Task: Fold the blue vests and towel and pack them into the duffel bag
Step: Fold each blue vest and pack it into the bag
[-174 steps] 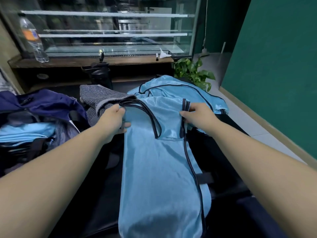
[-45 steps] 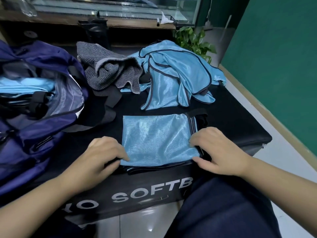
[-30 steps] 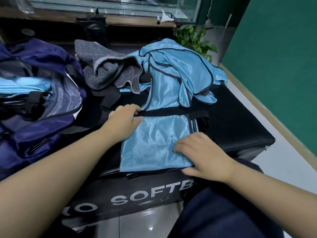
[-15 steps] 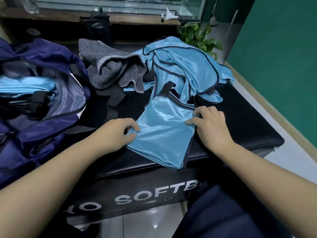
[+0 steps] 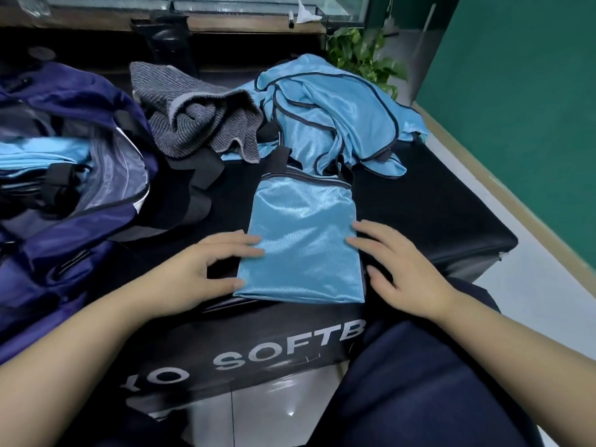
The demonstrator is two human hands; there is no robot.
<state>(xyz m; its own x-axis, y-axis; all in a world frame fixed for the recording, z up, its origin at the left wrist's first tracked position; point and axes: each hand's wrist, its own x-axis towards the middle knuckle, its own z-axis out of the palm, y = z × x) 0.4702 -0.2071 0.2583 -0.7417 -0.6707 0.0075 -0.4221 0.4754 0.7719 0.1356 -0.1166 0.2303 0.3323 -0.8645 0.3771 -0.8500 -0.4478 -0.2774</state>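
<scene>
- The folded vest lies flat near the front edge of the black padded box, trimmed end pointing away from the person.
- The left hand rests at its left edge, fingers nearly straight, tips touching the cloth, thumb at the near corner. It grips nothing.
- The right hand mirrors it on the right edge, fingers spread and relaxed, also holding nothing.
- The fabric is shiny, thin and limp (it looks slippery), so I judge the fold will slide apart if lifted by one corner. Better to pinch both side edges through all the layers, or slip the palms underneath.
- It should weigh very little.
- Count: one folded vest here, and a loose heap of unfolded vests behind it (I cannot tell how many are in there).
- One grey towel lies crumpled beside that heap, untouched.
- One duffel bag stands open at the left, with blue cloth showing inside, probably vests already packed.
- Next up, I'd say: carry this one left into the bag.
</scene>
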